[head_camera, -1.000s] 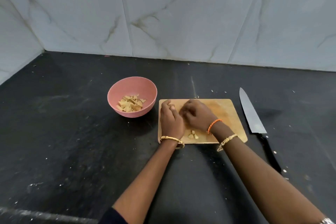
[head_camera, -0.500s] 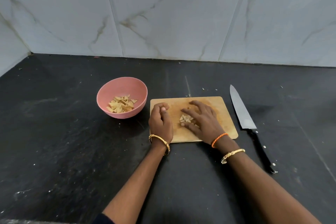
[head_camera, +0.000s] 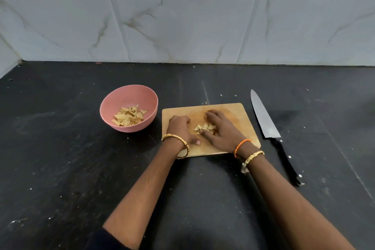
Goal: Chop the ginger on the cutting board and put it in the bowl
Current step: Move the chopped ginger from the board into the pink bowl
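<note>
At centre frame, slightly right, both hands are resting on the wooden cutting board, which is lying flat on the dark countertop. Left hand is sitting at the board's left part with fingers curled under into a loose fist, thumb lying out toward the lower right; no piece is visibly held, though the palm side is hidden. Right hand is lying with fingers extended and spread, cupping around a small heap of chopped ginger; the thumb tip is touching the heap's lower edge and the fingers are arching over its upper right side. Whether any piece is pinched cannot be told; the hand is reading as released, corralling rather than gripping. More ginger pieces are lying in the pink bowl, left of the board and just apart from it. Knife is lying on the countertop at the board's right, blade toward the top of the frame, black handle toward the bottom, untouched. Compared with half a second ago: the heap is sitting in about the same spot on the board, the right hand is spreading in much the same pose, and the left thumb is now showing, extended toward the right hand. Bowl and knife are keeping their places relative to the board.
</note>
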`<state>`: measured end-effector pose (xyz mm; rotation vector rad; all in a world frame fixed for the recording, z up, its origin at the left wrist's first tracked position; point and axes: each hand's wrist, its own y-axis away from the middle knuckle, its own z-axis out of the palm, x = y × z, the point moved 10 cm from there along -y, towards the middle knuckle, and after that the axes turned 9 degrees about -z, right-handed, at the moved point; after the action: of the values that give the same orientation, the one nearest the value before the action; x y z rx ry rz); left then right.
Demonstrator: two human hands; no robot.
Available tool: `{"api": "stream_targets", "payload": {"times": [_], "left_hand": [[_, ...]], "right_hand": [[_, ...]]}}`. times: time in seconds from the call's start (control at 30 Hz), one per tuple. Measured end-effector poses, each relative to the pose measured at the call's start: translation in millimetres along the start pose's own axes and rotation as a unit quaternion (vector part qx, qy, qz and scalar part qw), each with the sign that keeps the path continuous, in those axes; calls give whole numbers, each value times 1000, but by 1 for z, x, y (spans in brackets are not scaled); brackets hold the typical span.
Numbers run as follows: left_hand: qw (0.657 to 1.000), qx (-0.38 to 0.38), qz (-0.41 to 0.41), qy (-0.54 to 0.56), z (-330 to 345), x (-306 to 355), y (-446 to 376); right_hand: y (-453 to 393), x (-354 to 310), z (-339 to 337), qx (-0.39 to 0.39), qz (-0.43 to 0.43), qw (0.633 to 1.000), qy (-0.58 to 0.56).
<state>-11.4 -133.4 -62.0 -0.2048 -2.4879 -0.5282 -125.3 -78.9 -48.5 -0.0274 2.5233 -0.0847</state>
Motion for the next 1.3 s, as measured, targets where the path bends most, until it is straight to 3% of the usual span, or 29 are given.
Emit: {"api": "stream_targets", "payload": {"times": [0.13,0.23,0.3,0.47,0.8,1.07,1.2,1.3], "left_hand": [[1000,4,3,22,-1,-2,0],[1000,-7,18,-3,-2,3,-1],[999,-17,35,-33,0,11,-1],[993,-47,53,-99,7,30,-4],[987,-47,64,-139,7,53,-10],[991,-19,72,-113,6,53,-12],[994,40,50,-86,-1,50,-9],[997,27,35,-65,-4,48,-8]], "right_hand": [[6,-14,11,-36,-41,997,-46],[19,-2,-24,52,-6,992,-118],[27,15,-49,90,40,991,-95],[38,32,-26,-64,142,988,13],[-12,2,-4,-111,107,985,76],[-14,-2,-15,-66,123,990,17],[-14,2,-18,-48,145,988,-13],[-14,5,-16,-47,170,982,-67]]}}
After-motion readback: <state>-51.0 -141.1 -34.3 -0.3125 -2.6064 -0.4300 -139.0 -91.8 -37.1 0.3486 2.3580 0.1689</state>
